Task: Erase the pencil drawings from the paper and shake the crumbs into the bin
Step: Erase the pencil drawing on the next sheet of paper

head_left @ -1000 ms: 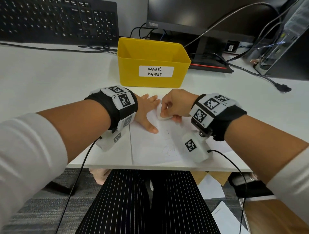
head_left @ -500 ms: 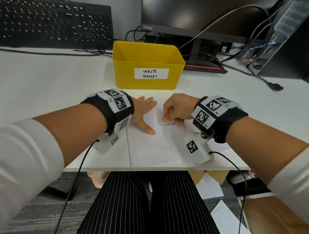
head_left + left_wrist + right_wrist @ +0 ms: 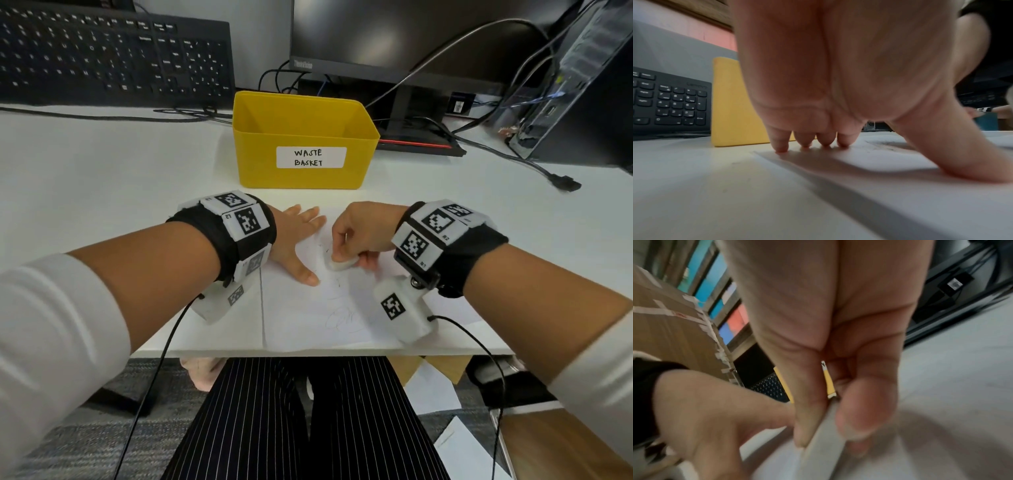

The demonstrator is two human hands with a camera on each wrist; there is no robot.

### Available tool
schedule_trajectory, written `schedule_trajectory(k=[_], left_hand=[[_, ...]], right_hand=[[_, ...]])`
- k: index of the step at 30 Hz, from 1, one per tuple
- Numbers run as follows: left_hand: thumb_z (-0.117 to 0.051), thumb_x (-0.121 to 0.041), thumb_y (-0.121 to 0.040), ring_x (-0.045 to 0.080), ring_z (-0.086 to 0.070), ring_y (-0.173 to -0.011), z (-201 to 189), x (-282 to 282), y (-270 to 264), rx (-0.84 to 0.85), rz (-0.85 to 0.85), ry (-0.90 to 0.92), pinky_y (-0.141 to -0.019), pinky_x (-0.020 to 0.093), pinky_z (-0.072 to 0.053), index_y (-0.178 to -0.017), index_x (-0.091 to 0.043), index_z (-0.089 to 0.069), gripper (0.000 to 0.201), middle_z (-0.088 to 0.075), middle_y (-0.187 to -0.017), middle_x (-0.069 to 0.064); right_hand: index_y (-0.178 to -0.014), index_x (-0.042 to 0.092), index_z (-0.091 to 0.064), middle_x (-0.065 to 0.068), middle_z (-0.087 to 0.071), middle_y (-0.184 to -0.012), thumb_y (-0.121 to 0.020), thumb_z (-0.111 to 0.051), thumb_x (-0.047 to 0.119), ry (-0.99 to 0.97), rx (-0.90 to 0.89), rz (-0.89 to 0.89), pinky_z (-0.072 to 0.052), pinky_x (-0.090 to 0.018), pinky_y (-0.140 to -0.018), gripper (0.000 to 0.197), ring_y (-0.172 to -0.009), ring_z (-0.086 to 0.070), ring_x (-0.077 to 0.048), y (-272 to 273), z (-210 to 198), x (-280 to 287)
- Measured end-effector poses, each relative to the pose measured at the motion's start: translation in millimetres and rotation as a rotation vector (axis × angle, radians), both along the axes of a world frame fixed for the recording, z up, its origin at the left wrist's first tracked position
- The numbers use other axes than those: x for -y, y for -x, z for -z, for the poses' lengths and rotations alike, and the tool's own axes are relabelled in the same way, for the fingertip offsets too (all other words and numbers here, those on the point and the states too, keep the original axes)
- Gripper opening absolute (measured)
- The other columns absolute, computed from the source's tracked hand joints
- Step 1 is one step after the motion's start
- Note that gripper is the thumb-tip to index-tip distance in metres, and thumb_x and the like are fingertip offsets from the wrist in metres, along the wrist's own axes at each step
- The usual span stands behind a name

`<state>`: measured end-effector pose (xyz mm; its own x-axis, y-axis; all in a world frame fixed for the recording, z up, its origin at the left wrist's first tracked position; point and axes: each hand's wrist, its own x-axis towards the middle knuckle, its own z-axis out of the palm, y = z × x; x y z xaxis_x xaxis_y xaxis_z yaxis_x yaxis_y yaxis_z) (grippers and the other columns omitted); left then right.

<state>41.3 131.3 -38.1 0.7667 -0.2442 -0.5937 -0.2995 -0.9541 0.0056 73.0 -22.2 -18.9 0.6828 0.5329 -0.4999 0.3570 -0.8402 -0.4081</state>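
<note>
Paper: white sheet [image 3: 308, 318] under both my hands, faint pencil scribbles nearer me than the fingers.
Bin: yellow waste basket [image 3: 301, 137] just beyond my fingertips.
Left hand: my left hand [image 3: 294, 240] has its fingers straight and spread, pressing the sheet.
Right hand: my right hand [image 3: 363, 233] is curled, pinching the eraser.
Eraser: small white eraser [image 3: 340, 264] touching the sheet, beside my left thumb.

1. Paper [image 3: 308, 318] under both hands is a thin matt white sheet, smooth, with faint pencil marks.
2. Eraser [image 3: 340, 264] pinched in the right hand [image 3: 363, 233] looks like soft matt white rubber.
3. Bin [image 3: 305, 137] just beyond the fingers is smooth yellow plastic with a slight sheen and a paper label.
4. Desk [image 3: 102, 178] left of the left hand [image 3: 294, 240] is a smooth matt white top.
5. Keyboard [image 3: 113, 54] far beyond the left hand is matt black plastic.
</note>
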Motion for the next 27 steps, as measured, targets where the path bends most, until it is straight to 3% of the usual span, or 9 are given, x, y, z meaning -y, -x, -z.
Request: schedule_trajectory(k=[4,7,9,11,15,19,22,25,27], left_hand=[[-0.058,-0.063,-0.078,0.026,0.016,-0.144,-4.4,-1.3,1.9,-0.011,0.011,0.035,-0.117,0.052,-0.003,-0.148,-0.028,0.018,0.109,0.023,-0.156,0.0],[-0.057,-0.063,-0.079,0.026,0.012,-0.145,-9.7,2.1,4.6,0.004,0.022,0.022,-0.118,0.048,-0.003,-0.148,-0.029,0.014,0.105,0.02,-0.156,0.003],[-0.054,-0.065,-0.08,0.025,0.01,-0.146,-10.6,6.8,6.8,0.017,0.01,-0.005,-0.118,0.045,-0.003,-0.149,-0.026,0.015,0.105,0.02,-0.156,0.004],[-0.051,-0.067,-0.08,0.025,0.01,-0.146,-9.2,10.9,9.5,0.022,-0.001,-0.024,-0.118,0.044,-0.004,-0.149,-0.023,0.015,0.106,0.02,-0.156,0.005],[-0.043,-0.071,-0.081,0.022,0.008,-0.146,-15.7,13.0,7.8,0.013,-0.021,-0.046,-0.118,0.043,-0.004,-0.15,-0.027,0.01,0.097,0.016,-0.157,0.004],[-0.045,-0.063,-0.085,0.02,0.009,-0.146,-22.4,10.7,-2.4,0.067,-0.01,0.066,-0.119,0.04,-0.007,-0.151,-0.024,-0.009,0.085,0.015,-0.157,0.004],[-0.05,-0.057,-0.087,0.02,0.013,-0.145,-14.1,11.1,-4.9,0.05,0.053,0.077,-0.119,0.039,-0.004,-0.151,-0.019,0.006,0.093,0.018,-0.157,0.002],[-0.045,-0.058,-0.089,0.021,0.012,-0.146,-7.7,13.0,-3.7,0.011,0.056,0.03,-0.119,0.039,-0.004,-0.15,-0.019,0.012,0.093,0.019,-0.157,0.001],[-0.045,-0.058,-0.089,0.021,0.01,-0.146,-8.4,15.4,-2.5,0.018,0.052,0.019,-0.119,0.039,-0.005,-0.15,-0.018,0.012,0.093,0.018,-0.157,0.002]], right_hand=[[-0.081,0.013,-0.063,-0.005,-0.06,-0.057,-0.088,-0.062,0.017,-0.087,0.064,0.082,-0.053,-0.027,-0.059,0.008,-0.044,-0.056,-0.015,-0.9,-2.4,7.3],[-0.088,0.009,-0.061,-0.01,-0.058,-0.058,-0.091,-0.055,0.011,-0.277,0.067,0.297,-0.053,-0.033,-0.058,0.007,-0.046,-0.055,-0.019,-4.4,6.3,21.1],[-0.084,0.009,-0.062,-0.009,-0.059,-0.058,-0.091,-0.056,0.009,-0.302,0.093,0.381,-0.054,-0.033,-0.06,0.008,-0.046,-0.057,-0.017,-7.4,12.1,28.6],[-0.077,0.011,-0.063,-0.008,-0.061,-0.059,-0.087,-0.062,0.009,-0.296,0.105,0.407,-0.054,-0.026,-0.058,0.011,-0.045,-0.059,-0.014,-9.4,14.9,32.8],[-0.075,0.015,-0.064,-0.01,-0.063,-0.069,-0.075,-0.075,0.008,-0.254,0.086,0.367,-0.056,-0.038,-0.075,0.013,-0.065,-0.065,-0.029,-11.7,12.2,33.0],[-0.075,0.015,-0.062,-0.018,-0.071,-0.077,-0.077,-0.073,0.016,-0.153,0.135,0.28,-0.058,-0.04,-0.079,0.011,-0.06,-0.063,-0.024,-9.8,8.0,29.9],[-0.086,0.012,-0.063,-0.02,-0.072,-0.081,-0.08,-0.07,0.019,-0.116,0.164,0.222,-0.056,-0.036,-0.079,0.012,-0.059,-0.061,-0.02,-7.2,6.4,30.4],[-0.093,0.013,-0.065,-0.006,-0.07,-0.071,-0.08,-0.067,0.016,-0.034,0.22,0.146,-0.054,-0.032,-0.08,0.014,-0.059,-0.056,-0.012,-5.2,3.0,31.4],[-0.097,0.01,-0.068,0.007,-0.057,-0.06,-0.081,-0.065,0.016,0.019,0.291,0.081,-0.051,-0.028,-0.073,0.018,-0.06,-0.052,-0.01,-4.3,-0.5,29.4]])
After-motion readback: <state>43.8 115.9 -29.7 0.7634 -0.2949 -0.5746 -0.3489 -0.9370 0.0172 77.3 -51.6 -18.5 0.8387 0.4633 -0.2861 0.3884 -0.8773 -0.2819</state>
